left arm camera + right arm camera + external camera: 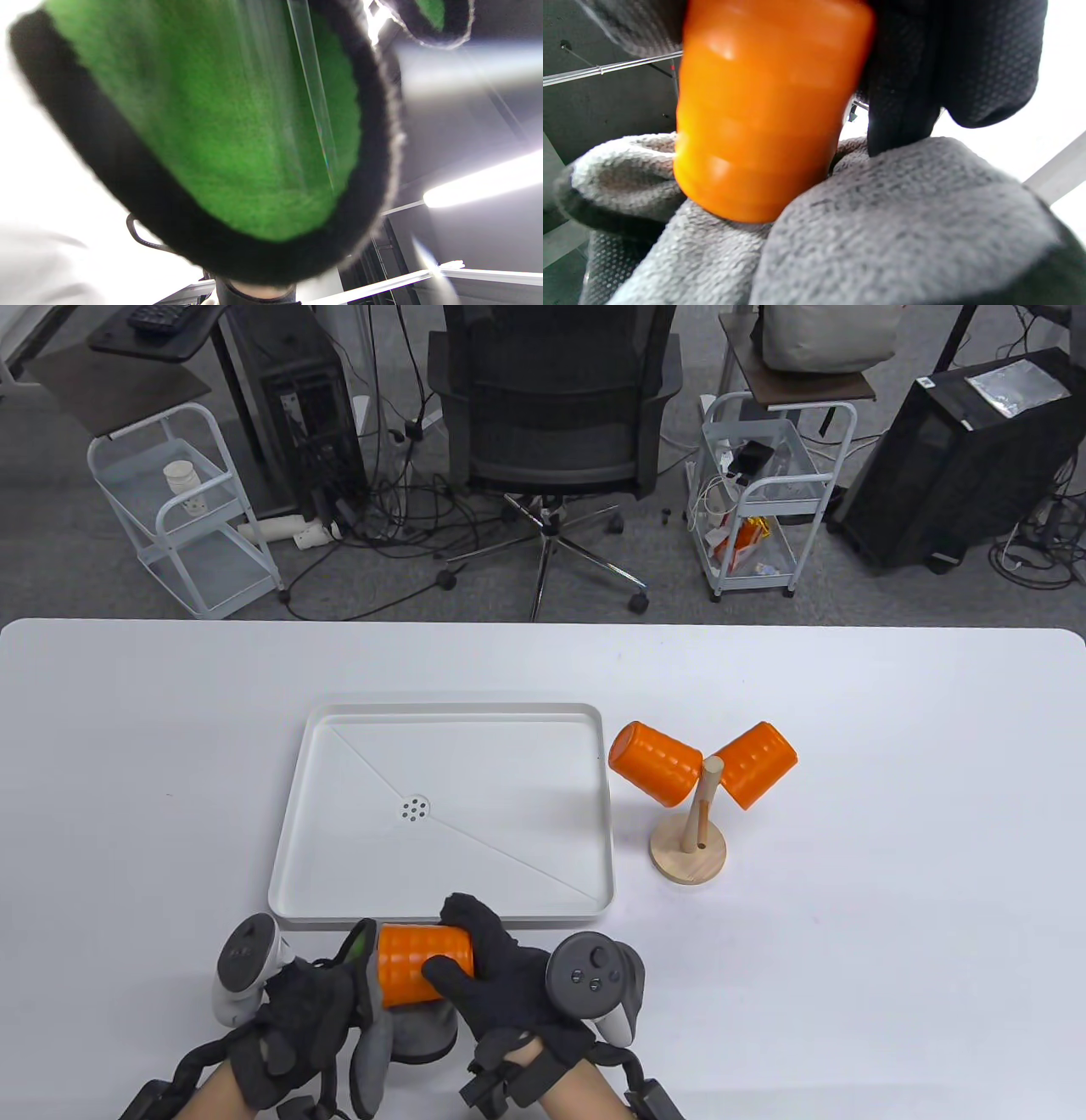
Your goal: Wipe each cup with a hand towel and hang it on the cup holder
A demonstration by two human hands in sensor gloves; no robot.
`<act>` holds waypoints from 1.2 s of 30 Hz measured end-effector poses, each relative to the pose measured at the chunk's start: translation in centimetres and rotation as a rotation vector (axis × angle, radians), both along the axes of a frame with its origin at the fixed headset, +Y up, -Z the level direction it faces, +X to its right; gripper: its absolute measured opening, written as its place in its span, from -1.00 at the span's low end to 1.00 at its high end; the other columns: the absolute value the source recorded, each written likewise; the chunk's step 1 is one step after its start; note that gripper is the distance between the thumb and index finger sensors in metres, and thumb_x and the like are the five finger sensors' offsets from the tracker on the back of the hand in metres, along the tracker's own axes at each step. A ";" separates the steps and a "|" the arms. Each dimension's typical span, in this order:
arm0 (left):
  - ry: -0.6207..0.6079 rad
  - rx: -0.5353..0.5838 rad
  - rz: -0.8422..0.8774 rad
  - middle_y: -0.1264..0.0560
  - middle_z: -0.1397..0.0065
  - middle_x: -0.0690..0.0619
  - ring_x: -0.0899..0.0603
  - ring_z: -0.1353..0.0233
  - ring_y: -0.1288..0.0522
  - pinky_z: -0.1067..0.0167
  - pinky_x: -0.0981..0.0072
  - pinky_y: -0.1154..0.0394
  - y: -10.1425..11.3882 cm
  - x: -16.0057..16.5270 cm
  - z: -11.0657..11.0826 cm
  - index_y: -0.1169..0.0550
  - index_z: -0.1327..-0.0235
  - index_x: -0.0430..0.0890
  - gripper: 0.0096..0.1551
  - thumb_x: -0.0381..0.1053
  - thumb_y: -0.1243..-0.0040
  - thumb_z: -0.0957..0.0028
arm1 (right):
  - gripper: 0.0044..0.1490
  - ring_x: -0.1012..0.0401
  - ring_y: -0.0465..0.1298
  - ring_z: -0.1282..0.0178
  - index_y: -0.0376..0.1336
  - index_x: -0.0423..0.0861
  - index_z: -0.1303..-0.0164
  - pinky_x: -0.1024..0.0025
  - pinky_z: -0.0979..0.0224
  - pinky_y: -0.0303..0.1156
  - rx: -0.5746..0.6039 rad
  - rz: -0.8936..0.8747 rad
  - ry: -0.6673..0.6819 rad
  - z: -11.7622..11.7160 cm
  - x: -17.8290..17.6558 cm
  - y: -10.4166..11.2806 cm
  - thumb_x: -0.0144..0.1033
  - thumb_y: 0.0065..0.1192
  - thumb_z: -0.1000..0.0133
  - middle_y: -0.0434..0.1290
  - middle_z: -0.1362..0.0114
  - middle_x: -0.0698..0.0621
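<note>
My right hand [462, 950] grips an orange ribbed cup [416, 971] that lies sideways just above the table's front edge; its thumb reaches over the top. My left hand [310, 1005] holds a grey hand towel [373, 1052] with a green, black-edged face [361, 942] against the cup's left end. The right wrist view shows the cup [763, 114] pressed into grey towel folds [882, 233] under black gloved fingers [925, 63]. The towel's green face [237, 127] fills the left wrist view. Two orange cups [653, 762] [755, 763] hang on the wooden cup holder [689, 853].
A shallow white tray [293, 814] with a centre drain lies just behind my hands, and the holder stands at its right side. Beyond the table's far edge are an office chair [551, 398], two white carts and computer towers.
</note>
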State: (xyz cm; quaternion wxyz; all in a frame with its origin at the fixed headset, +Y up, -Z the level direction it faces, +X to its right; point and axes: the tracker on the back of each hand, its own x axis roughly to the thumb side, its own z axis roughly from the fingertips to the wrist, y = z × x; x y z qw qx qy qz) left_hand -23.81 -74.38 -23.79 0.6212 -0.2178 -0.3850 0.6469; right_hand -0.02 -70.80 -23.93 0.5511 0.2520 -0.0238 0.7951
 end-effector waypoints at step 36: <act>-0.008 0.435 -0.431 -0.21 -0.72 0.18 -0.39 -0.26 -0.60 -0.22 -0.38 -0.43 3.1 0.4 1.7 -0.27 -0.57 0.15 -0.01 0.58 0.04 0.13 | 0.11 -0.11 0.81 0.28 0.16 -0.42 -0.35 -0.04 0.18 0.71 -0.081 0.022 0.091 0.4 -0.8 -0.6 0.34 0.06 -0.04 0.58 -0.09 -0.44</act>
